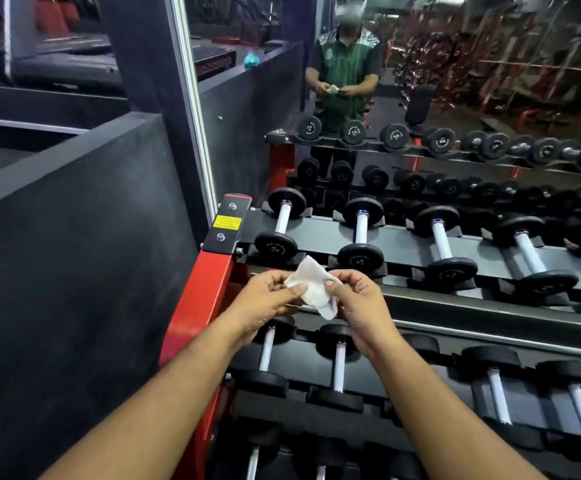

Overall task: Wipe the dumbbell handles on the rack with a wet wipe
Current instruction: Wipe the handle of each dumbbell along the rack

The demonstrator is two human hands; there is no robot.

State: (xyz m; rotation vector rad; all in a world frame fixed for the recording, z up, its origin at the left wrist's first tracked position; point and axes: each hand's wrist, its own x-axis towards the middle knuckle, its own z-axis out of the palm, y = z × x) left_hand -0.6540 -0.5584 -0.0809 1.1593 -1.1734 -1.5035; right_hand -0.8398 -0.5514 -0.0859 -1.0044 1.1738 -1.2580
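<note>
Both of our hands meet in front of us: our left hand [268, 299] pinches one edge of the white wet wipe [313, 289] between thumb and curled fingers, and our right hand [358, 303] pinches the opposite edge the same way. Held between them, the wipe is crumpled and touches no dumbbell. Just beyond our fingertips, the rack [219, 271] carries its top row of dumbbells, the nearest dumbbell [280, 225] above our left hand, its pale handle bare. Below our wrists lies another row. Beyond the rack, a mirror [420, 81] faces us.
</note>
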